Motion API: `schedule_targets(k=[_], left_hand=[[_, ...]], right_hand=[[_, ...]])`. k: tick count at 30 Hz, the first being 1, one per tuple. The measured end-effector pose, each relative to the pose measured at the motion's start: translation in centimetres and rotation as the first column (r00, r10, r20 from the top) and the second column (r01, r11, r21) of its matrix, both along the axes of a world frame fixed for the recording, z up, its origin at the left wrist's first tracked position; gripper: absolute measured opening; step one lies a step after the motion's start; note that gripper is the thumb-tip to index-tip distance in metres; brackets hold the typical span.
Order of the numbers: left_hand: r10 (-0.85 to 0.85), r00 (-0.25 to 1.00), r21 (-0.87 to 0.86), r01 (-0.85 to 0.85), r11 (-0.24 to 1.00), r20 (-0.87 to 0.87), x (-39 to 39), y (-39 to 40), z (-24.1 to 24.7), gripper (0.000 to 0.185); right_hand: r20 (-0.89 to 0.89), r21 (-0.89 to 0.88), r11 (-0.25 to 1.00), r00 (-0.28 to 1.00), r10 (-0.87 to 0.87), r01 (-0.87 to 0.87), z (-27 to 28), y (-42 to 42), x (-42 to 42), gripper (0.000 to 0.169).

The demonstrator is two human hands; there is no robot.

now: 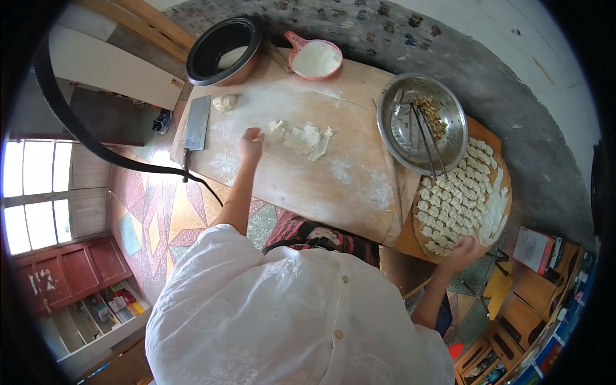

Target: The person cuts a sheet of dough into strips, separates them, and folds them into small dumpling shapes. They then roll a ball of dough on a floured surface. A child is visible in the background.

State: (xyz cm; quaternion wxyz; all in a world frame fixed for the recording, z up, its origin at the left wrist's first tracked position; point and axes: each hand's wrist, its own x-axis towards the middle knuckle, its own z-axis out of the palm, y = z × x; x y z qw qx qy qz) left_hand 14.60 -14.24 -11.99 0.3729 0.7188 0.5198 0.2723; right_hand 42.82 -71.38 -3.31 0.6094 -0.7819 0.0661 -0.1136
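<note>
My left hand (251, 143) hovers over the floured wooden board (288, 178) with its fingers curled; whether anything is in them I cannot make out. Just right of it lies a loose cluster of thin dough wrappers (308, 139). My right hand (466, 250) is at the near edge of a round board (504, 192), beside rows of small folded dumplings (450, 207). Its fingers are bent, and what they hold is unclear. A steel bowl (394, 144) contains chopped filling (430, 115) and a pair of dark chopsticks (424, 137).
A cleaver (197, 124) lies at the board's left edge, near a dough lump (224, 102). Along the back stand a dark pot (240, 77) with dough inside and a red ladle-shaped scoop (297, 41) of flour (316, 58). A black strap (110, 156) hangs at left.
</note>
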Motion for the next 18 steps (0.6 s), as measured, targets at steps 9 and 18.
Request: schedule_targets(k=[9, 18], left_hand=[[-0.591, 0.643, 0.007, 0.680, 0.734, -0.487, 5.2, -2.2, 6.4, 0.028], [-0.148, 0.818, -0.599, 0.518, 0.610, 0.556, 1.1, 0.9, 9.3, 0.015]], right_hand=[[-0.132, -0.173, 0.365, 0.388, 0.912, -0.915, 1.0, 32.0, -10.8, 0.030], [-0.471, -0.165, 0.233, 0.284, 0.835, -0.958, -4.6, 36.7, -7.5, 0.018]])
